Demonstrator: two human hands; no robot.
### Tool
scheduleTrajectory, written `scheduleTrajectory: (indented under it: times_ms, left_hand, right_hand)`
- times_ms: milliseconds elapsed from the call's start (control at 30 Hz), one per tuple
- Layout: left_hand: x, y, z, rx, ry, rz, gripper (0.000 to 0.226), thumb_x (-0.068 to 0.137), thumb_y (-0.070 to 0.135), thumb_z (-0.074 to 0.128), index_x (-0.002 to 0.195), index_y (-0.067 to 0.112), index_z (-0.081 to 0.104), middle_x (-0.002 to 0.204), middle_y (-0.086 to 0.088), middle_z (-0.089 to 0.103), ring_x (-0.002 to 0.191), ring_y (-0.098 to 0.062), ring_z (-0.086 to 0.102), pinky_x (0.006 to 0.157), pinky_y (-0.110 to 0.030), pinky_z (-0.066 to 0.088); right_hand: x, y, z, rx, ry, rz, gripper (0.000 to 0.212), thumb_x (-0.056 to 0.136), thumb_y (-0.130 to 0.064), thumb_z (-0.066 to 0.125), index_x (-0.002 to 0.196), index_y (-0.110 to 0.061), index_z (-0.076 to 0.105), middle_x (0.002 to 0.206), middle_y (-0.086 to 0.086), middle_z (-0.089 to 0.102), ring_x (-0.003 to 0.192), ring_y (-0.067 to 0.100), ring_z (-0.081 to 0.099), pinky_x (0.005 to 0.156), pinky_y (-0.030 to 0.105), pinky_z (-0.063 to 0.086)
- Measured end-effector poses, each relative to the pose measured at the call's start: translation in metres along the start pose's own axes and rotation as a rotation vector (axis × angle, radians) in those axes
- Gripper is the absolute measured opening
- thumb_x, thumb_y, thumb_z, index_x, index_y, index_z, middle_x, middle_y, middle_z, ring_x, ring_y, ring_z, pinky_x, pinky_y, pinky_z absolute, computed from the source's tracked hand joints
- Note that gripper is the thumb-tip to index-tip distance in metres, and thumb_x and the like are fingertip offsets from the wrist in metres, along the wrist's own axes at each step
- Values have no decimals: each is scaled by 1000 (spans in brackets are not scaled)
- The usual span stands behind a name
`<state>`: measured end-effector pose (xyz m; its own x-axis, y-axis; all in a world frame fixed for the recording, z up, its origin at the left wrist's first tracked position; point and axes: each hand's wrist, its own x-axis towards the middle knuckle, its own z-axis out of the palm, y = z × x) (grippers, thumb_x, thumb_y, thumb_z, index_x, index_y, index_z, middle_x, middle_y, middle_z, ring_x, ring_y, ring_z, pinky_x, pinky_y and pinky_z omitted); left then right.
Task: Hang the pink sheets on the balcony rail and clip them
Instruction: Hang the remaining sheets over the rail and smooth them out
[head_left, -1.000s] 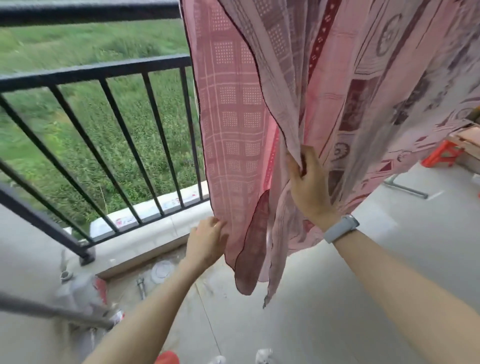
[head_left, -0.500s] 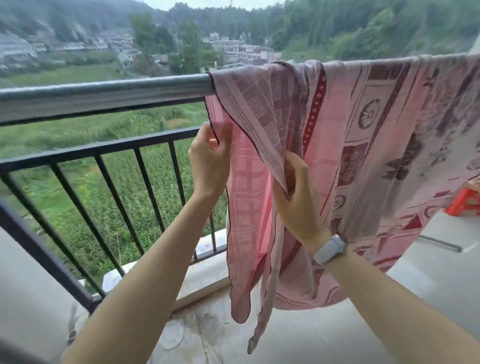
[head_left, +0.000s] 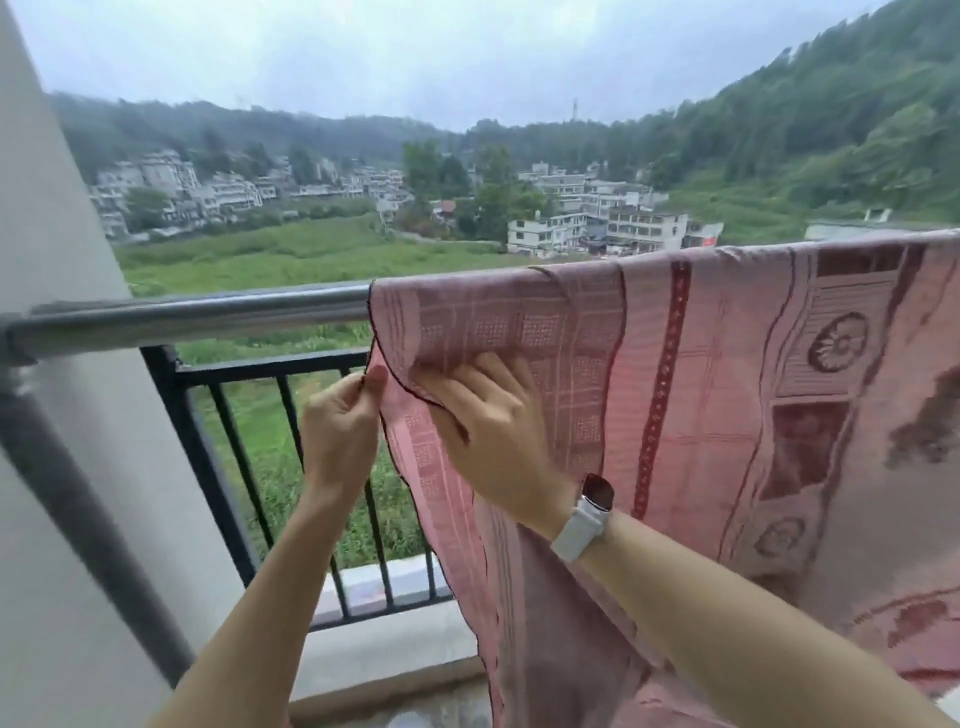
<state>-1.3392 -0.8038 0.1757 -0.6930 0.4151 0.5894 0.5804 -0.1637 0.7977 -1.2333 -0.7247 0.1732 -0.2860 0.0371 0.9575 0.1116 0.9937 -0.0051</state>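
Both hands had climbed higher: the left hand (head_left: 340, 431) pinched the pink sheet's (head_left: 701, 415) hem, the right hand (head_left: 488, 421) gripped a fold below the rail (head_left: 208, 317). Draped, light, limp cloth; hold edges.

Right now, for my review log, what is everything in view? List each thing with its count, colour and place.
sheet: one, pink with dark red pattern, draped over the top rail, right half of view
top rail: one, grey metal, running left from the sheet
railing: one, black bars, below the top rail
wall: one, pale grey, far left
watch: one, white band, right wrist
left hand: pinches the sheet's left edge
right hand: grips the sheet near its corner
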Motion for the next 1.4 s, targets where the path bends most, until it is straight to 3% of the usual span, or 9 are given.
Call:
scheduleTrajectory:
  times_ms: [67,167,367,500,567,700,867,1233,1400]
  left_hand:
    - [-10,-6,-18,28,-21,-34,19,90,19,54,77,16,67,65,-5,64,60,-28,61,57,-35,50]
    - [-15,1,-46,103,68,11,17,90,13,53,101,10,65,79,1,67,68,-14,65,58,-11,50]
    - [4,56,-53,436,191,561,20,86,21,56,97,10,67,85,7,60,65,2,47,66,-4,39]
    - [36,87,-36,676,-98,607,34,87,32,55,117,14,60,111,-1,64,102,-14,55,94,-26,36]
    - [49,92,-36,768,-325,510,33,90,30,52,121,16,58,113,-2,65,100,-18,60,92,-37,46]
    - [67,99,-48,608,-507,347,21,86,19,60,106,16,67,91,9,68,66,7,60,69,-11,49]
    - [69,100,-49,450,-328,291,15,73,20,72,86,15,73,74,12,65,67,9,57,63,3,42]
    - [74,96,-100,581,-24,433,22,74,17,71,92,5,72,78,5,59,77,-12,52,64,5,35]
    - [77,88,-153,650,124,340,22,75,21,69,94,10,72,81,-3,61,82,-18,57,82,-24,47]
  right_hand:
    - [-2,-14,19,-15,-61,19,24,88,-22,49,99,-14,68,79,-1,71,81,17,56,77,35,39]
    - [-9,-20,31,-43,-139,23,28,88,-22,47,108,-14,65,82,-2,71,81,18,60,81,33,38]
    - [5,-8,10,243,-10,3,18,86,-7,49,99,-15,59,83,2,66,78,19,56,73,40,46]
    - [20,11,-12,147,99,-35,17,85,-6,47,97,-17,53,88,3,63,86,17,52,75,36,42]
    - [31,21,-21,66,132,-25,21,81,-5,47,98,-18,52,90,4,62,90,18,50,79,34,38]
    - [43,40,-30,-84,51,-10,19,83,-8,51,100,-11,59,99,4,61,95,19,50,86,33,35]
    - [60,42,-30,-117,-131,-5,22,89,-25,47,106,-15,58,101,1,62,94,18,52,85,37,37]
    - [106,-15,0,-48,-241,10,27,91,-26,44,102,-14,65,96,2,70,87,22,64,83,37,40]
    - [129,-65,30,76,-258,10,24,92,-23,46,100,-15,67,99,1,70,91,21,62,84,34,38]
